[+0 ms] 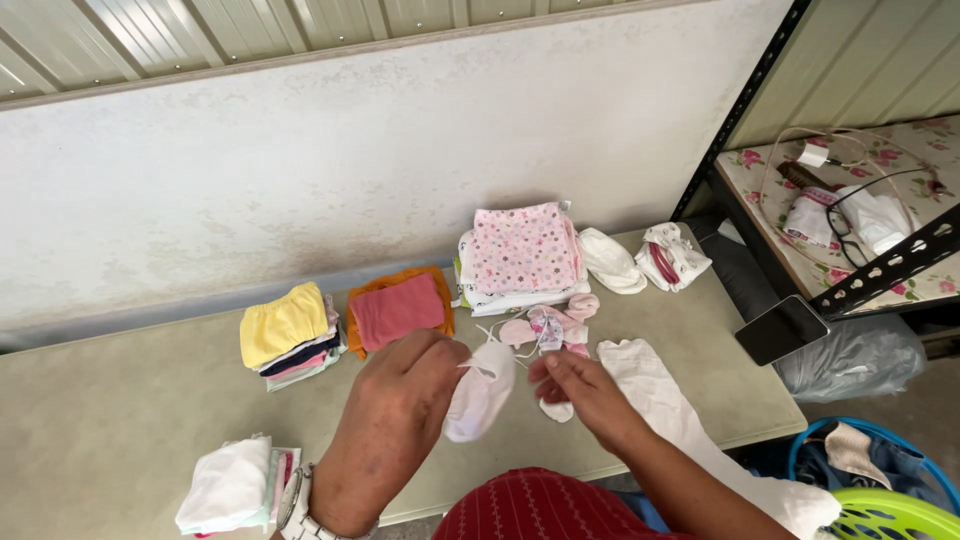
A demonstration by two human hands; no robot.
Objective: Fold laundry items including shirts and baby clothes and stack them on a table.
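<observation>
Your left hand [405, 385] is pinched shut on the top of a small white mitten [480, 392], which hangs from your fingers just above the bench [120, 420]. Your right hand [580, 392] sits just right of the mitten, fingers narrowed on its thin white tie string; whether the second white piece under that hand is gripped or only lying there, I cannot tell.

The likeliest slip is the string. It runs back from the mitten toward the loose pink and white baby bits [555, 325] lying just behind it, so a pull could drag those along or snag them. The mitten is held by a small pinch at one end only; if that loosens, it drops onto the bench or off the near edge toward your lap.

Right of the mitten, a long white garment [650, 390] trails over the bench edge. Your right forearm lies over it, and a sweep could send it down toward the baskets below.

Behind and left of the mitten, the folded pink stack [400, 308] stands close enough for your left wrist to knock.
</observation>
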